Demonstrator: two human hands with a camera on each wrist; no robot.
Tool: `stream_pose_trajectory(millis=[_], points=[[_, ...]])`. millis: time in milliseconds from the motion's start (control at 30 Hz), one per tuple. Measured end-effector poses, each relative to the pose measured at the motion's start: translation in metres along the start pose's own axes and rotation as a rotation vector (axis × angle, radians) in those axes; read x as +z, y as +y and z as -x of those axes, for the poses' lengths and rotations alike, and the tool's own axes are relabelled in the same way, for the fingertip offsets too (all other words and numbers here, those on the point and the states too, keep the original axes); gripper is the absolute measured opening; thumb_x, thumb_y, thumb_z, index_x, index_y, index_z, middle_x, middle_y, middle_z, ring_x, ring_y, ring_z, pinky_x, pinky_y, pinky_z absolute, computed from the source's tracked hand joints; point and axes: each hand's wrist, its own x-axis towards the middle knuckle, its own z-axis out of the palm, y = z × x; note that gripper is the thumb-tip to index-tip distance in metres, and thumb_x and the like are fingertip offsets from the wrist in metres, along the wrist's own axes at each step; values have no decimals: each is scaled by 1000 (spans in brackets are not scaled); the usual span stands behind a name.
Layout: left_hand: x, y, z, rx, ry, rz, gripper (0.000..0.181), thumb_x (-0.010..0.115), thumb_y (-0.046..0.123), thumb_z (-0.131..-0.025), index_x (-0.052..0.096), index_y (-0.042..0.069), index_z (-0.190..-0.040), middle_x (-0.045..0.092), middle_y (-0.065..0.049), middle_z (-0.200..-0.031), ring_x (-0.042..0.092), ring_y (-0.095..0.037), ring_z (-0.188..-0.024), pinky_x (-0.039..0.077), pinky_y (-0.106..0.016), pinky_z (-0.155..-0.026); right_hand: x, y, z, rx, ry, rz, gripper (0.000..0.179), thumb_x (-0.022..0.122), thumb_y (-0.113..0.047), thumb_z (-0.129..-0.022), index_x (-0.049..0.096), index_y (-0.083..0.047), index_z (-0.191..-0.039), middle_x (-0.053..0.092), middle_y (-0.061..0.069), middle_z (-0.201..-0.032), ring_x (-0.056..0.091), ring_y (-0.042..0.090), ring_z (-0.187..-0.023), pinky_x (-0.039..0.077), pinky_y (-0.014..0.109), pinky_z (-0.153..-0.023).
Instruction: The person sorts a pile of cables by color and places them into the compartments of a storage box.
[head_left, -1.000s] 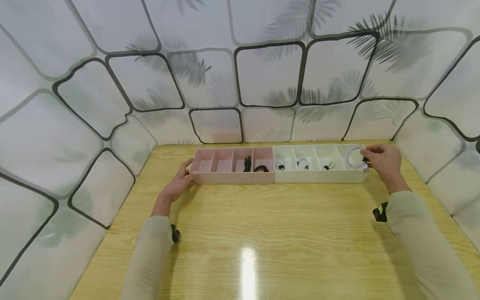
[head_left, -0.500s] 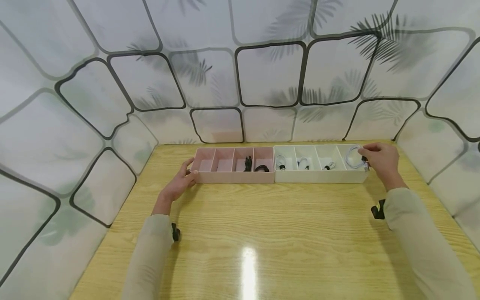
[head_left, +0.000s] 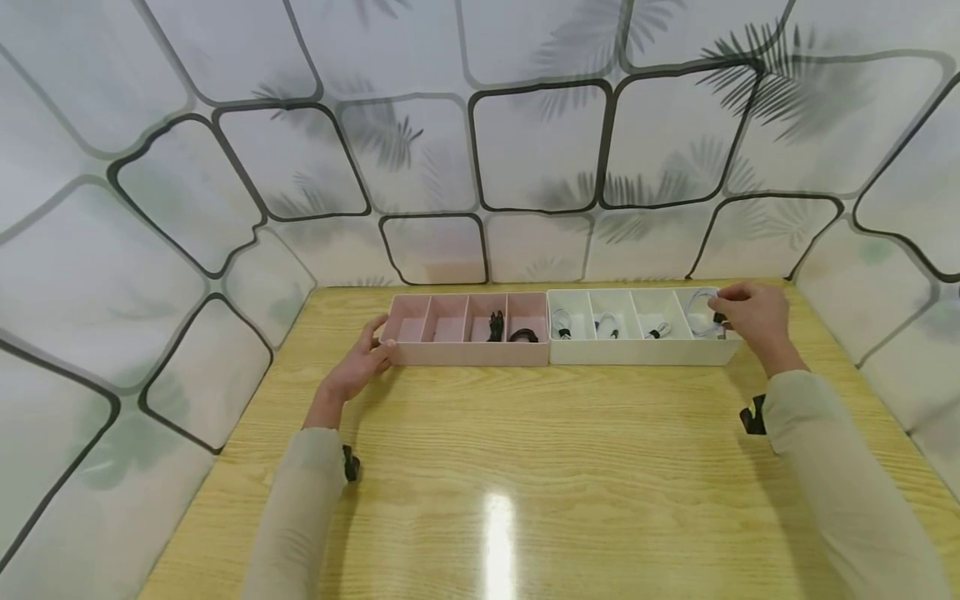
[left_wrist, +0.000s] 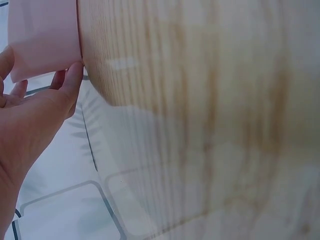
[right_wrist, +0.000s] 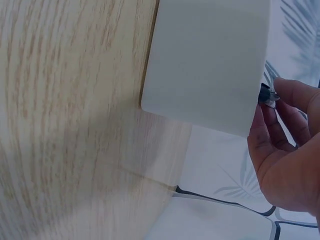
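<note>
A pink divided box (head_left: 468, 355) and a white divided box (head_left: 637, 352) stand end to end on the wooden table. My left hand (head_left: 352, 371) grips the pink box's left end; in the left wrist view its thumb and fingers sit around the pink end wall (left_wrist: 45, 37). At the far right, my right hand (head_left: 761, 321) pinches a coiled white cable by its black tie (right_wrist: 265, 93). The cable's loop (head_left: 687, 310) hangs over the white box's rightmost compartment, and its plug end is close to the front rim.
Coiled white cables (head_left: 561, 325) with dark ties lie in the white box's other compartments. Black cables (head_left: 496, 326) occupy the pink box's two right compartments. A patterned fabric wall (head_left: 540, 150) rises behind the table (head_left: 525, 450) and along both sides.
My right hand has shifted slightly left and down, bringing the coiled cable further into the white box's rightmost compartment. The left hand stays at the pink box's end.
</note>
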Motion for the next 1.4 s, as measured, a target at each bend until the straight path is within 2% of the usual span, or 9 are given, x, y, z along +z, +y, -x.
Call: stream_pose_trajectory(millis=[133, 233, 467, 667, 833, 933, 1033, 1133, 1400], points=[[0, 0, 0, -4, 5, -8, 65, 39, 18, -109, -2, 15, -160, 19, -36, -146, 28, -46, -137, 25, -57, -114, 0, 0, -1, -31, -52, 88, 40, 62, -24, -97, 63, 11, -116, 66, 19, -100, 60, 3, -64, 54, 24, -59], [0, -1, 1, 0, 4, -5, 64, 38, 17, -109, -1, 15, -159, 20, -36, -144, 29, -45, -136, 25, -57, -114, -1, 1, -1, -52, -85, 145, 38, 62, -23, -96, 62, 11, -115, 64, 26, -104, 62, 11, -67, 52, 27, -59], [2, -1, 2, 3, -2, -5, 65, 38, 15, -109, -3, 13, -160, 18, -37, -147, 28, -44, -137, 24, -57, -114, -2, -4, 5, -60, -117, 200, 32, 61, -16, -94, 62, 11, -111, 64, 27, -102, 64, 21, -69, 49, 31, -58], [3, -2, 2, 2, -5, 11, 66, 39, 16, -109, -3, 13, -159, 15, -37, -150, 26, -44, -138, 23, -58, -114, -4, -6, 11, -56, -119, 190, 30, 58, -10, -92, 61, 13, -111, 64, 31, -102, 62, 14, -66, 49, 30, -58], [3, -1, 3, 6, -9, 5, 66, 38, 17, -109, -4, 14, -160, 18, -37, -147, 27, -44, -137, 23, -58, -114, -6, -4, 12, -62, -75, 176, 29, 57, -11, -93, 61, 12, -111, 65, 30, -100, 58, 7, -62, 49, 28, -56], [3, -1, 2, 5, -10, 11, 66, 38, 17, -109, -3, 14, -160, 17, -36, -148, 26, -44, -138, 22, -57, -115, -7, -3, 12, -64, -34, 158, 29, 56, -11, -93, 62, 12, -110, 68, 23, -92, 55, 1, -59, 48, 24, -54], [3, 0, 3, 7, -12, 15, 66, 38, 18, -109, -4, 15, -160, 15, -37, -151, 24, -44, -139, 21, -57, -115, -9, -3, 11, -60, 5, 157, 29, 55, -13, -92, 63, 10, -108, 68, 11, -80, 53, -2, -58, 47, 21, -53], [3, 1, 3, 8, -7, 18, 65, 38, 19, -109, -3, 14, -160, 13, -36, -153, 23, -45, -141, 21, -57, -115, -9, -3, 11, -49, 25, 174, 30, 53, -16, -92, 65, 7, -107, 67, 2, -79, 52, -1, -60, 45, 22, -54], [3, 2, 2, 8, 11, -11, 65, 38, 19, -109, -2, 14, -160, 17, -37, -152, 27, -43, -138, 25, -57, -113, -10, -7, 17, -16, 13, 102, 34, 50, -19, -96, 63, 8, -113, 69, 8, -86, 58, 0, -62, 49, 20, -55]])
